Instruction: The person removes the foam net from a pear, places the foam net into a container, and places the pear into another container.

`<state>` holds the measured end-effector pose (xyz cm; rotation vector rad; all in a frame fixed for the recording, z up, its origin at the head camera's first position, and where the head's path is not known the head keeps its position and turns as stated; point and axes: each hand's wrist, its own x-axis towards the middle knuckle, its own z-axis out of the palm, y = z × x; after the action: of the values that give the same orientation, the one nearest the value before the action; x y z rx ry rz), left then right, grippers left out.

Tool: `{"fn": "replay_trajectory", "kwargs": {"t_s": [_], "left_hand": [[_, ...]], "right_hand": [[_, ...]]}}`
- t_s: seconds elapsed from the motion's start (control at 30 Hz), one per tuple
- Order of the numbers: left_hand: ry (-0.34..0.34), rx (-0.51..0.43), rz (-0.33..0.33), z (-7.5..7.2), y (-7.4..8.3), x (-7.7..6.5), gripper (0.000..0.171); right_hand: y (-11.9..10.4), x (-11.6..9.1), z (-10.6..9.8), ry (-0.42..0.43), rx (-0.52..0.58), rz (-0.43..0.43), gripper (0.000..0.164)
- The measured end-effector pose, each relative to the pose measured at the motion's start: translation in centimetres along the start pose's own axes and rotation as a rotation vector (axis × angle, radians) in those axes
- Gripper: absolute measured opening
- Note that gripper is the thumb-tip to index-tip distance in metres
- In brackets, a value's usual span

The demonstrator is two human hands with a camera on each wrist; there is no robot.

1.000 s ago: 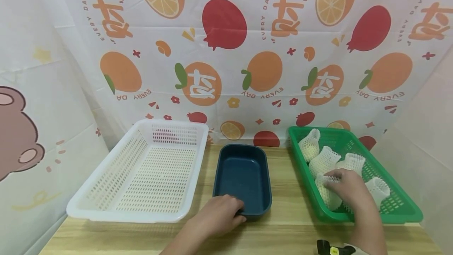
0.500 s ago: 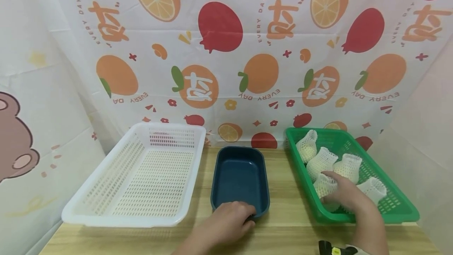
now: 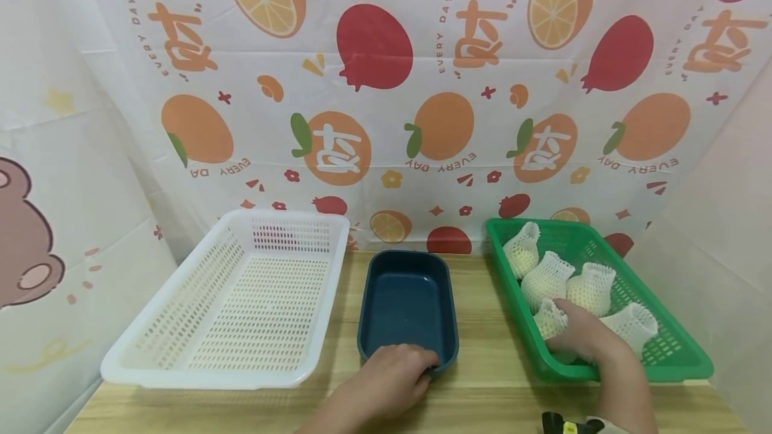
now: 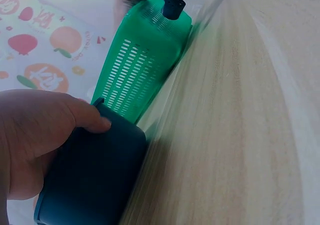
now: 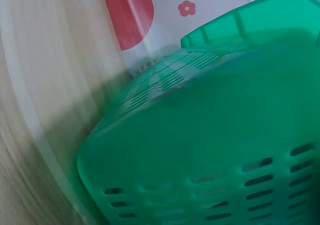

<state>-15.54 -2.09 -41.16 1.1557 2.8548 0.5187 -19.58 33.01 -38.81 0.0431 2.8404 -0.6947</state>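
My left hand [image 3: 393, 375] grips the near rim of a dark blue rectangular container [image 3: 407, 303], which stands on the table with nothing inside. In the left wrist view, the thumb side of that hand [image 4: 40, 130] lies over the rim, against the container's outer wall [image 4: 100, 170]. On the right, my right hand [image 3: 584, 332] reaches into a green slotted basket [image 3: 512, 300]. Its fingers curl round the nearest pale round fruit in a white foam net [image 3: 550, 320]; the fruit's kind is hidden by the net. The right wrist view shows the basket's outer wall [image 5: 200, 125], hiding the hand.
Several more fruits in foam nets [image 3: 546, 281] lie in the green basket around my right hand. To the left stands a large white slotted basket [image 3: 111, 370] with nothing in it. A fruit-printed cloth [image 3: 374, 206] hangs behind the wooden table [image 3: 482, 394].
The right hand has lowered over the nearest netted fruit, its fingers drawing in round it. The left hand has slid slightly right along the container's near rim. The head view has shifted a little.
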Motion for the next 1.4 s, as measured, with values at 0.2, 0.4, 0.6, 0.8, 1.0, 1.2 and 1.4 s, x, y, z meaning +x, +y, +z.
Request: {"fn": "replay_trajectory", "kwargs": {"t_s": [0.2,0.4,0.6,0.8,1.0,1.2,1.4], "left_hand": [[0.021,-0.021,0.010,0.1,-0.1,-0.2,0.017],[0.065,-0.024,0.016,-0.1,-0.1,-0.4,0.021],[0.101,-0.030,0.002,-0.5,0.0,-0.5,0.033],[0.160,-0.027,-0.012,-0.7,0.1,-0.5,0.042],[0.178,-0.043,-0.025,-0.6,0.1,-0.5,0.047],[0.145,-0.145,-0.103,-0.8,0.2,-0.3,0.058],[0.169,-0.247,-0.145,-1.0,0.4,-0.4,0.066]], "right_hand": [[0.3,-0.4,-0.1,0.017,-0.006,-0.007,0.092],[0.1,-1.3,-1.2,0.076,-0.013,-0.019,0.103],[-1.6,-2.5,-2.4,0.153,0.027,-0.096,0.104],[-3.3,-3.6,-3.0,0.245,0.030,-0.165,0.095],[-4.5,-4.3,-3.4,0.320,0.050,-0.188,0.083],[-6.4,-5.1,-3.2,0.350,0.095,-0.264,0.075],[-8.4,-5.4,-2.4,0.330,0.120,-0.340,0.069]]}}
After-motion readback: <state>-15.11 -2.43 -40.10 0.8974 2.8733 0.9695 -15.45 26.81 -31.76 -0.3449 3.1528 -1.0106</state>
